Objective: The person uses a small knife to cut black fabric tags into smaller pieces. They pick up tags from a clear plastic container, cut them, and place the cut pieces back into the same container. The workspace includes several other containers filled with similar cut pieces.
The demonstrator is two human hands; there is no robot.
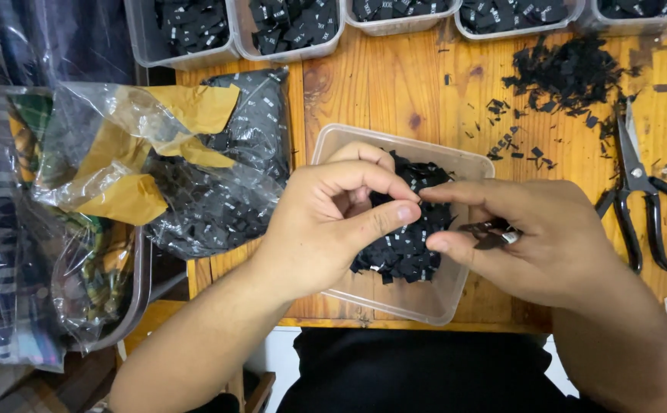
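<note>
While over clear tub (456, 294) w/ black labels (404, 248) (5 more tubs (188, 52) behind): both hands (326, 222).

Tub (332, 145) of labels (406, 248) sits between bag (226, 199) and scissors (643, 199)

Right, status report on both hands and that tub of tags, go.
Left hand and right hand meet fingertip to fingertip over the clear tub. Black tags heaped inside it. Scissors lie right, apart; nothing blocks the hands.
</note>
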